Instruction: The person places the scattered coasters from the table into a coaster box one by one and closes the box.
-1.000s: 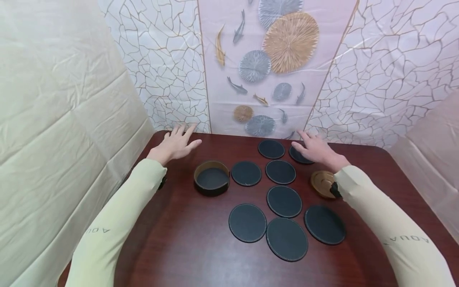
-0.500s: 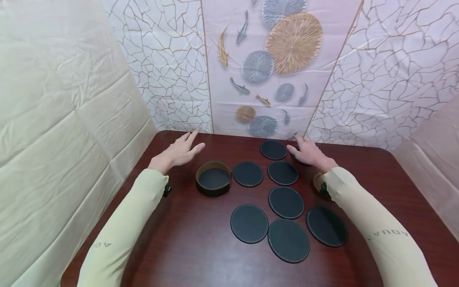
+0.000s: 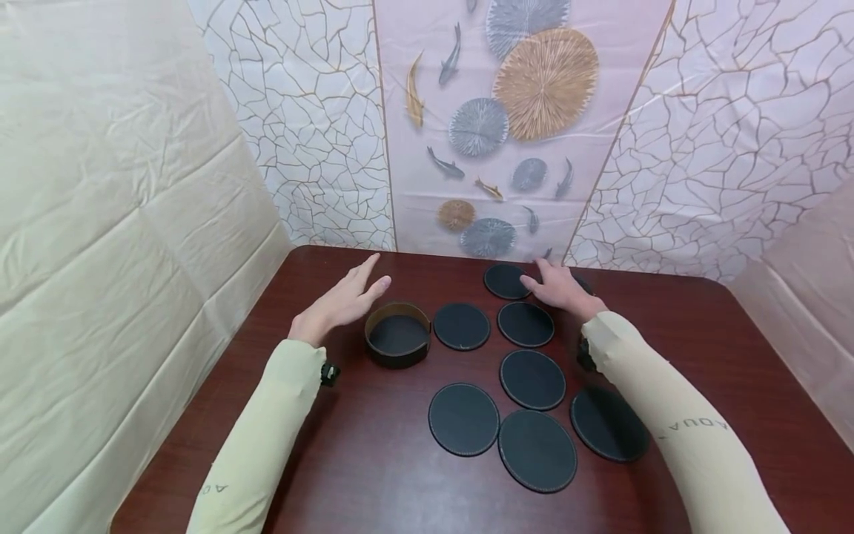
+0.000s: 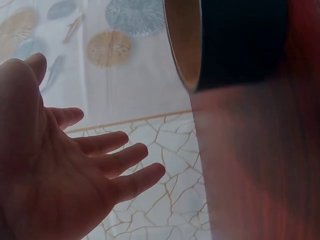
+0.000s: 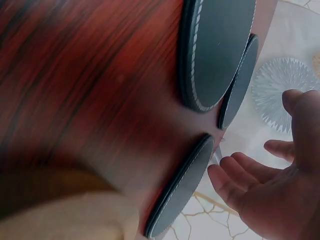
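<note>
My left hand is held above the table, fingers extended and thumb apart, holding nothing. Just to its right sits a round dark coaster holder with a brown inner wall; in the left wrist view this holder is beside the fingers without contact. My right hand hovers near the back coasters, its fingers loosely bent around nothing. A far coaster lies by its thumb, and another coaster is mostly hidden behind the hand. White stitching edges a nearby coaster in the right wrist view.
More dark round coasters lie flat, including a middle coaster, a front coaster and a right coaster. A blurred tan round object is near the right wrist. The reddish-brown table meets a patterned backdrop.
The left hand has moved right and slightly nearer, toward the holder. The right hand has shifted left toward the far coasters, and its sleeve now covers the brown round dish.
</note>
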`<state>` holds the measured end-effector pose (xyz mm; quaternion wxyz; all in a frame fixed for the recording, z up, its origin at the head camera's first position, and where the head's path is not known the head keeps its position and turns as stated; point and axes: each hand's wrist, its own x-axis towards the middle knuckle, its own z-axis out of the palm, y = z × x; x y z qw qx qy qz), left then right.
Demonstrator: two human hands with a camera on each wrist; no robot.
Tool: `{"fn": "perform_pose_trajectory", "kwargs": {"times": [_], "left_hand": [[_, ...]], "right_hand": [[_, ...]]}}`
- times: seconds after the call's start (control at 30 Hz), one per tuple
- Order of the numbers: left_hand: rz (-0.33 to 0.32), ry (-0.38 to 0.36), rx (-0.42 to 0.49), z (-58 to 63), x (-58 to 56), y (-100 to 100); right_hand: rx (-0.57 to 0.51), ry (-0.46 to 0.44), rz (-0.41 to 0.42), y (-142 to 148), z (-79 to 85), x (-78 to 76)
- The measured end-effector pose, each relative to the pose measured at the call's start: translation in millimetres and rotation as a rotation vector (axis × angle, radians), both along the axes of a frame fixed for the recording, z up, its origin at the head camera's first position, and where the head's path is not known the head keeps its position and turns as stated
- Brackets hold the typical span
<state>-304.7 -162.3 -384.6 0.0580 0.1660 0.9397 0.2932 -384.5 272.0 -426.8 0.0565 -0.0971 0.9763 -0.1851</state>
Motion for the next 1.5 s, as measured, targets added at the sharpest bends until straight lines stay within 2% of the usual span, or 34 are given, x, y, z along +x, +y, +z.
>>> {"fn": "perform_pose_trajectory", "kwargs": {"times": [0.17,0.37,0.57,0.83,1.2,1.23,1.43,1.5], "left_hand": [[-0.004,-0.027,0.037,-6.2,4.3,6.9],[-0.006,-0.056,0.089,-13.7,4.3,7.9],[0.028,-0.133,0.156,-23.3,5.7,2.9],[0.070,-0.225,0.322,-31.6,10.7,-0.9],[0.031,-0.251,0.436,-35.7,10.7,-4.9],[0.021,-0.265,0.443,-32.2,13.7,-4.7],[-0.032,-0.294,0.447,-40.0,18.4,-7.1],[-0.040,-0.286,0.436,-47.6,16.9,-9.0]], "right_hand": [[-0.017,-0.018,-0.005,-6.8,-3.1,-2.2],[-0.015,-0.050,-0.002,-11.2,-5.2,-2.8],[-0.013,-0.059,-0.007,-14.4,-4.1,-4.2],[0.010,-0.080,0.001,-19.6,-9.7,-10.7],[0.063,-0.063,-0.027,-22.4,-13.3,-18.4],[0.067,-0.062,-0.026,-23.0,-13.0,-18.9],[0.099,-0.068,-0.045,-25.0,-13.2,-21.9],[0.098,-0.080,-0.059,-24.4,-13.1,-22.4]]}}
